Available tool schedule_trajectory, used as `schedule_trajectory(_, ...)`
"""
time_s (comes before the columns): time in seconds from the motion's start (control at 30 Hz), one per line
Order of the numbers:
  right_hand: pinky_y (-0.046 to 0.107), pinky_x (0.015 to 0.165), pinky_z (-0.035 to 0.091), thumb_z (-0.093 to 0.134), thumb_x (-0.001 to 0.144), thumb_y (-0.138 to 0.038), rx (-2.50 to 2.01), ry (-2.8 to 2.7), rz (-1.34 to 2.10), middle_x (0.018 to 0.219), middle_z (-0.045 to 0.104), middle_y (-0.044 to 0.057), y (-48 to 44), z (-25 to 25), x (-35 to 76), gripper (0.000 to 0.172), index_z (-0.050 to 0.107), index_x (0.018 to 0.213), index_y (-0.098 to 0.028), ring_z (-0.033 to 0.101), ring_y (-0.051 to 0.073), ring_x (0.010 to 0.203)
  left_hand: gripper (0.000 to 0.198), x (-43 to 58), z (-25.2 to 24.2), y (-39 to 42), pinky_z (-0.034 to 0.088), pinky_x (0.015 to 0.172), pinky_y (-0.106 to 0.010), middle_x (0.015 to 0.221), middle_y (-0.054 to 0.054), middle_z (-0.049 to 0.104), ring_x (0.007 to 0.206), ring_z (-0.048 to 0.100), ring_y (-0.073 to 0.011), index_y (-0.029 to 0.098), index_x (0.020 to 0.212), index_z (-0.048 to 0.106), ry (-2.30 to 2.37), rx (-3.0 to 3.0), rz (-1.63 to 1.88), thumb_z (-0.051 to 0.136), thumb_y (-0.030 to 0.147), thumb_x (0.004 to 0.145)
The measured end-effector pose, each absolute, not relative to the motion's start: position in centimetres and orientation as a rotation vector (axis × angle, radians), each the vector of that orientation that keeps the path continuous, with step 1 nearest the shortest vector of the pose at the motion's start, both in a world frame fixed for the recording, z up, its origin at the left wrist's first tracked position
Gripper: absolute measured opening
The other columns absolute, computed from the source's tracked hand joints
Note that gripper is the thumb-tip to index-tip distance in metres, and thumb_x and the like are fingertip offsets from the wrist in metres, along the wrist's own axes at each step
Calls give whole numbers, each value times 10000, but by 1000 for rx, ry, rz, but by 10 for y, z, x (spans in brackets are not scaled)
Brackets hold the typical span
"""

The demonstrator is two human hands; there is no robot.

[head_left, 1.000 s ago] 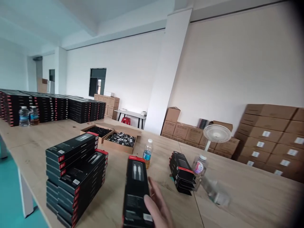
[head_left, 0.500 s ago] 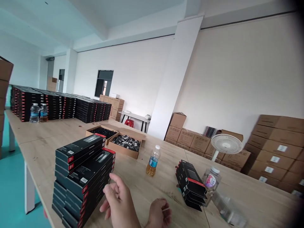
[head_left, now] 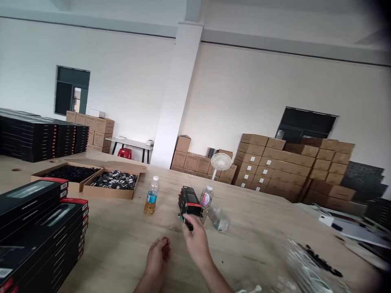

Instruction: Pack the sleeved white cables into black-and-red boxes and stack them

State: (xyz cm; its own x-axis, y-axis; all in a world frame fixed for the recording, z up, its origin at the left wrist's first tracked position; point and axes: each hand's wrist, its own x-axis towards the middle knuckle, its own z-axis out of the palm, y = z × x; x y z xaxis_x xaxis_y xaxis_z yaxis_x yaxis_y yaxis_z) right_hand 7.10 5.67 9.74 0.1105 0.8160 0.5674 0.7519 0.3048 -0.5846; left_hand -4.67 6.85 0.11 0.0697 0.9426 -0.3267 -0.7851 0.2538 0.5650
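Observation:
My right hand [head_left: 196, 237] reaches forward to the near end of a small stack of black boxes [head_left: 188, 196] with red edges. Its thumb and fingers close around a lower corner of the stack, and part of that corner is hidden behind the hand. Over bare tabletop, my left hand [head_left: 159, 254] hangs with loosely curled fingers, and nothing shows in it. To its left stands a taller stack of black boxes [head_left: 49, 232], with red edges and clear windows on top. A bottle with amber liquid [head_left: 151, 197] stands between that stack and the small one.
Two open cartons hold black parts [head_left: 69, 173] and black-and-white pieces [head_left: 114, 180]. Beside the small stack are a clear jar [head_left: 207, 195] and a transparent container [head_left: 220, 221]. Plastic bags [head_left: 305, 264] lie at right. A fan [head_left: 220, 162] and stacked cartons [head_left: 284, 165] stand beyond the table.
The view has swung right. My right hand has moved forward to the small box stack. My left hand has drawn away from the tall stack, and its fingers have curled in.

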Motion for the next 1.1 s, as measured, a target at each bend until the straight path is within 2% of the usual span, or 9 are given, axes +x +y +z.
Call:
schedule_trajectory(0.13, 497, 1039, 418, 488, 816, -148, -1742, -1576, -198, 1243, 623, 179, 96, 112, 119, 340, 737, 1047, -161, 553, 330, 1171, 140, -45, 0, 69, 452, 511, -208, 684, -32, 689, 575, 661, -144, 159, 743, 626, 768, 337, 1340, 751, 179, 684)
schedule_trajectory(0.27, 489, 899, 488, 503, 793, -112, -1846, -1578, -136, 975, 728, 172, 122, 117, 135, 297, 790, 810, -184, 637, 347, 1026, 207, -45, -2, 71, 452, 522, -240, 702, -43, 684, 581, 663, -168, 161, 743, 619, 835, 441, 1371, 781, 259, 660)
schedule_trajectory(0.5, 379, 998, 461, 407, 898, -161, -1663, -1690, -48, 1176, 716, 115, 70, 103, 160, 385, 742, 1085, -201, 636, 244, 1111, 429, -59, 15, 51, 502, 836, -351, 1140, -114, 654, 1049, 625, -269, 177, 1030, 634, 1017, 814, 1516, 734, 308, 634)
schedule_trajectory(0.6, 315, 878, 522, 425, 947, -262, -1530, -1799, 100, 991, 761, 61, 8, 85, 166, 340, 763, 976, -234, 685, 201, 948, 592, -61, 32, 29, 314, 1124, -471, 1454, -111, 492, 1357, 414, -302, 221, 1293, 564, 964, 1572, 1530, 641, 231, 706)
schedule_trajectory(0.73, 311, 832, 522, 465, 939, -240, -1367, -2034, 356, 797, 736, 31, -55, 66, 171, 309, 763, 857, -230, 679, 183, 832, 819, -50, 38, 7, 46, 1215, -525, 1548, -74, 400, 1455, 287, -303, 254, 1434, 476, 837, 2373, 878, 560, 110, 632)
schedule_trajectory(0.83, 344, 963, 478, 532, 838, -108, -1592, -2120, 309, 1094, 724, 61, -73, 71, 200, 316, 743, 1027, -248, 644, 200, 1071, 835, -43, 35, 0, 35, 1208, -543, 1489, -100, 484, 1420, 360, -327, 244, 1415, 510, 877, 2417, 367, 560, 144, 588)
schedule_trajectory(0.93, 475, 1116, 324, 660, 628, -4, -1961, -2194, 202, 1429, 540, 128, -72, 83, 246, 708, 624, 1283, -271, 445, 310, 1356, 867, -43, 37, -2, 19, 1199, -556, 1501, -117, 465, 1427, 343, -342, 229, 1432, 485, 913, 2393, 215, 609, 211, 574)
schedule_trajectory(1.03, 567, 1145, 187, 714, 455, 77, -2150, -2296, 126, 1511, 417, 200, -63, 87, 279, 968, 558, 1356, -242, 297, 409, 1426, 938, -49, 41, 0, 9, 1189, -577, 1508, -137, 450, 1426, 331, -371, 212, 1430, 484, 999, 2358, 170, 664, 217, 509)
schedule_trajectory(1.1, 538, 1147, 180, 719, 442, 84, -2200, -2379, 92, 1468, 463, 189, -57, 85, 287, 912, 606, 1291, -231, 318, 391, 1411, 901, -53, 40, 3, 58, 1191, -550, 1456, -147, 515, 1385, 399, -359, 190, 1399, 519, 1061, 2371, 200, 640, 189, 506)
